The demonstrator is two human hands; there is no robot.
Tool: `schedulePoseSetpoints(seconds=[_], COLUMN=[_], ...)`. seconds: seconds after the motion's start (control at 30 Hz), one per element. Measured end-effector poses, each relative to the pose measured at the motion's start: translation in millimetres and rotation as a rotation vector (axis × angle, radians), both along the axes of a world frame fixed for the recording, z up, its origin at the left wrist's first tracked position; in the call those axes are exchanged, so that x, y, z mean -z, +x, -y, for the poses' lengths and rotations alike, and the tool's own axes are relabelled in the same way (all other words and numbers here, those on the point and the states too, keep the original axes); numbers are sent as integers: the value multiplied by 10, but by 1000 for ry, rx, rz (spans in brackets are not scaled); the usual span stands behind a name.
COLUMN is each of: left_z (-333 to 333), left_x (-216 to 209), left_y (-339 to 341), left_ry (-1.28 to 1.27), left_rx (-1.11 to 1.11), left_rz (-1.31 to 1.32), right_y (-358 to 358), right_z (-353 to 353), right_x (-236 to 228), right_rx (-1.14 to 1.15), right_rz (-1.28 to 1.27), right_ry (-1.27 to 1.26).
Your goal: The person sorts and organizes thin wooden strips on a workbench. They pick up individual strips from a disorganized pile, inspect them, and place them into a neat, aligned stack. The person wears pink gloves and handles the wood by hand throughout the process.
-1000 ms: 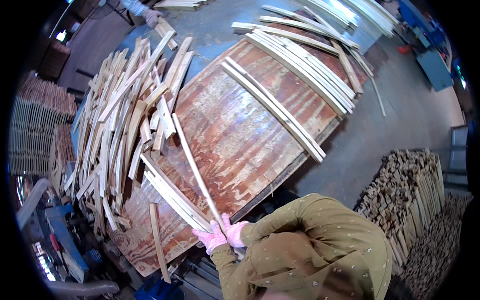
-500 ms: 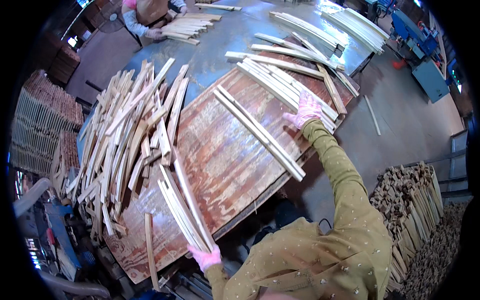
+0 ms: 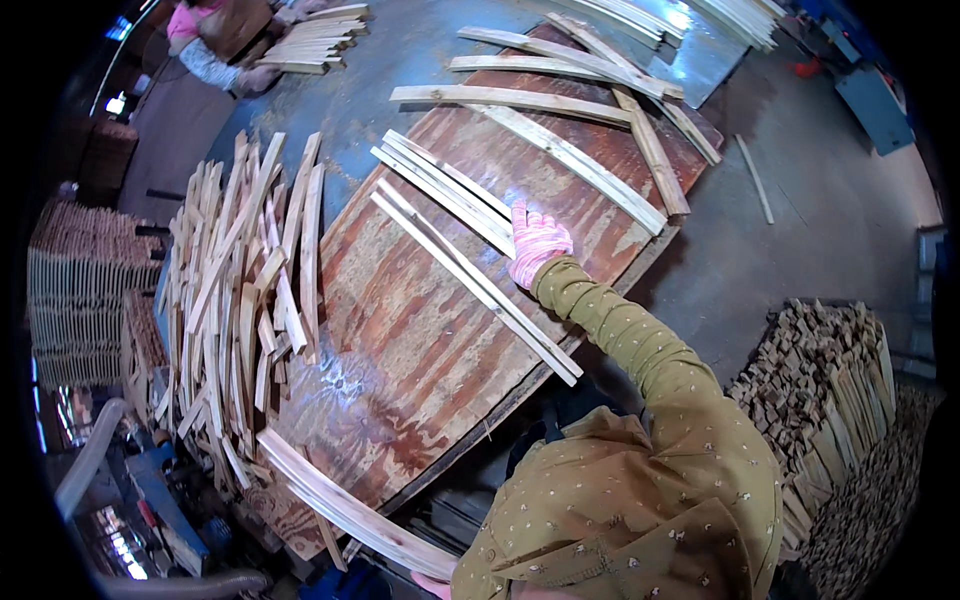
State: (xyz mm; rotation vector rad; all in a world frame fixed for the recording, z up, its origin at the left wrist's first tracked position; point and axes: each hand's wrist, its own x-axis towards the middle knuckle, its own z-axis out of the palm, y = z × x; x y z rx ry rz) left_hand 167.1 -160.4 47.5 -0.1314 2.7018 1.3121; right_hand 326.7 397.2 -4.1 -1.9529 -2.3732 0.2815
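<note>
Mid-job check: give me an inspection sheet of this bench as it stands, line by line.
Surface: reddish worn board lying on a blue-grey table.
Job's things: long wooden slats lie diagonally on the board; the right hand, in a pink glove, rests on them. A curved slat bundle sits at the near edge, by the left hand, barely in view.
Clutter: loose heap of slats to the left; more slats across the far end.
Grips: right open, flat; left cannot tell.
Cables: a grey hose at lower left.
Surroundings: stacked wood on the right floor; another person at the far table.
</note>
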Motion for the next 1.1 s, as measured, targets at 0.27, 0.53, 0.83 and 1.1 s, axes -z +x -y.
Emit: schedulePoseSetpoints(seconds=[0.27,0.53,0.83,1.1], left_z=[-1522,-2014,-3004,-4447], left_x=[-762,-442,-411,114], left_y=[-333,-579,-679,19], left_ry=[326,603,688,244], left_rx=[378,538,610,626], left_rz=[-183,-53,137,112], right_y=[-208,-642,-1283,1044], right_z=[-6,935,1270,-817], right_x=[-351,4,-25,-229], right_rx=[-186,-224,-519,105], right_rz=[-242,-277,-573,-74], right_ry=[317,-187,-290,295])
